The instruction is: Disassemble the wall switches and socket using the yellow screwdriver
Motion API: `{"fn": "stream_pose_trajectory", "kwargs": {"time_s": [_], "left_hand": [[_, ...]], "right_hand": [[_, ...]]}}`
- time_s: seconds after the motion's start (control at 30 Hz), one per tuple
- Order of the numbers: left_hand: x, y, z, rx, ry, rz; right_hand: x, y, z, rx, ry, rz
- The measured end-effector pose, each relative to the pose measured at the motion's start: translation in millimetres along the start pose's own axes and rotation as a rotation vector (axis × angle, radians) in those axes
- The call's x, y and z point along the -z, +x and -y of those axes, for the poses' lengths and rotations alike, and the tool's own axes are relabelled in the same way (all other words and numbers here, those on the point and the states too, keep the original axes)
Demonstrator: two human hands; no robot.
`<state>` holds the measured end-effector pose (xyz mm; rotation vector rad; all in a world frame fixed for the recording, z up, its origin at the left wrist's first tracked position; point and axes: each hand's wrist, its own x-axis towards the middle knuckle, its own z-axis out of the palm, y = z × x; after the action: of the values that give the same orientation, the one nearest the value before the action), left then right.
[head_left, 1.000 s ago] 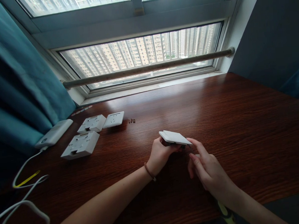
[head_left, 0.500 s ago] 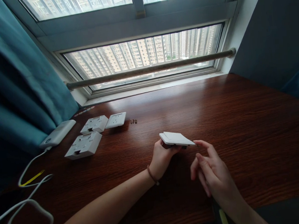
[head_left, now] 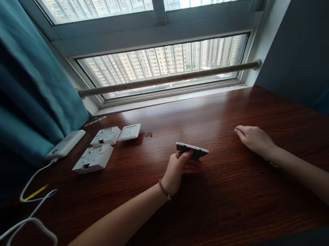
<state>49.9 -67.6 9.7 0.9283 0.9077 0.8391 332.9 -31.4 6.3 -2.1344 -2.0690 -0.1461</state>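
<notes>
At one o'clock from the left hand point(head_left: 174, 173), the panel point(head_left: 199, 151), probably light, stiff and slick-faced, is gripped by its back, best held there; a green tool point(head_left: 273, 164) is apparently pinched in the right hand point(head_left: 255, 139).

desk point(head_left: 230, 197): glossy wood | held panel point(head_left: 197, 151): plastic | curtain point(head_left: 36, 79): matt cloth

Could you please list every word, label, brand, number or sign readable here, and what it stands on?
None can be read.
White device: one grey mark, too small to make out.
Yellow strip: no legible lettering.
Pale marks near the curtain: too small to read.
White-faced piece in the left hand: no lettering visible.
</notes>
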Motion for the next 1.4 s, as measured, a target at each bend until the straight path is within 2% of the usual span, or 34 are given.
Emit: {"fn": "stream_pose_trajectory", "kwargs": {"time_s": [0.17, 0.3, 0.37, 0.4, 0.47, 0.5, 0.57, 0.67, 0.8, 0.97, 1.03, 1.13, 1.2, 1.27, 1.33, 1.4], "left_hand": [[0.6, 2, -1, 0.004, 0.173, 0.011], [4.0, 4, -1, -0.142, 0.420, 0.006], [5.0, 3, -2, -0.225, 0.568, 0.018], [4.8, 1, -4, -0.249, 0.628, 0.033], [2.6, -4, -9, -0.264, 0.712, 0.085], [0.7, -7, -11, -0.268, 0.737, 0.117], [-3.4, -13, -18, -0.285, 0.761, 0.165], [-6.2, -17, -25, -0.289, 0.768, 0.193], [-3.5, -14, -28, -0.187, 0.696, 0.260], [-3.2, -15, -31, -0.101, 0.549, 0.336], [-2.1, -18, -37, -0.083, 0.466, 0.362], [3.1, -24, -45, 0.028, 0.278, 0.388], [6.8, -27, -46, 0.095, 0.206, 0.345], [8.7, -29, -42, 0.077, 0.263, 0.269], [8.5, -31, -36, 0.002, 0.375, 0.197], [7.2, -32, -32, -0.123, 0.500, 0.095]], "right_hand": [[-19, 9, 8, -0.023, -0.144, 0.049], [-7, 8, 20, 0.004, -0.136, 0.005], [6, 3, 32, 0.153, 0.056, -0.016], [13, -2, 41, 0.295, 0.252, 0.006], [24, -15, 60, 0.550, 0.638, 0.204], [27, -22, 71, 0.609, 0.769, 0.307], [30, -34, 90, 0.647, 0.949, 0.452], [31, -41, 108, 0.654, 1.082, 0.507], [37, -40, 113, 0.635, 1.148, 0.511], [48, -43, 113, 0.556, 1.261, 0.635], [49, -46, 113, 0.524, 1.301, 0.610], [44, -51, 114, 0.508, 1.259, 0.366], [36, -55, 116, 0.576, 1.163, 0.184], [27, -57, 117, 0.703, 1.082, 0.074], [22, -59, 117, 0.786, 1.035, 0.044], [21, -60, 115, 0.759, 1.042, 0.124]]}}
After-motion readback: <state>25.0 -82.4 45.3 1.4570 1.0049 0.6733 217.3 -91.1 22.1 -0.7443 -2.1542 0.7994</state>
